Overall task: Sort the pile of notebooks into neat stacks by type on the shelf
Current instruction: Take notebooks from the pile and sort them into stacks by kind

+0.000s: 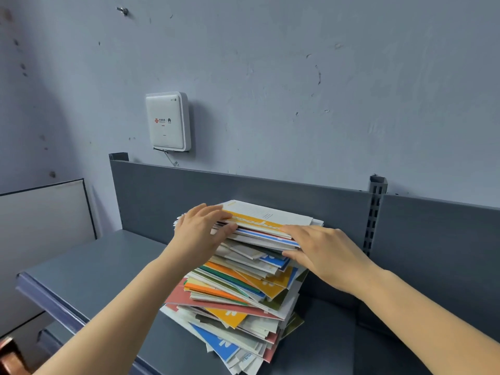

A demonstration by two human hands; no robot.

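Note:
A tall, untidy pile of notebooks [238,296] stands on the grey metal shelf [94,269], with yellow, orange, blue, pink, green and white covers fanned out at odd angles. On top lies a white and yellow notebook [267,216]. My left hand [201,228] grips the left edge of the top few notebooks, thumb under and fingers over. On the right edge of that same top bundle my right hand [327,253] does the same, fingers on top and thumb lower against the pile.
The shelf's grey back panel [270,193] rises right behind the pile, with a slotted upright [374,212] at its right. A white router box [167,121] hangs on the wall above. Bare shelf lies left of the pile; a lower shelf edge [54,339] shows at bottom left.

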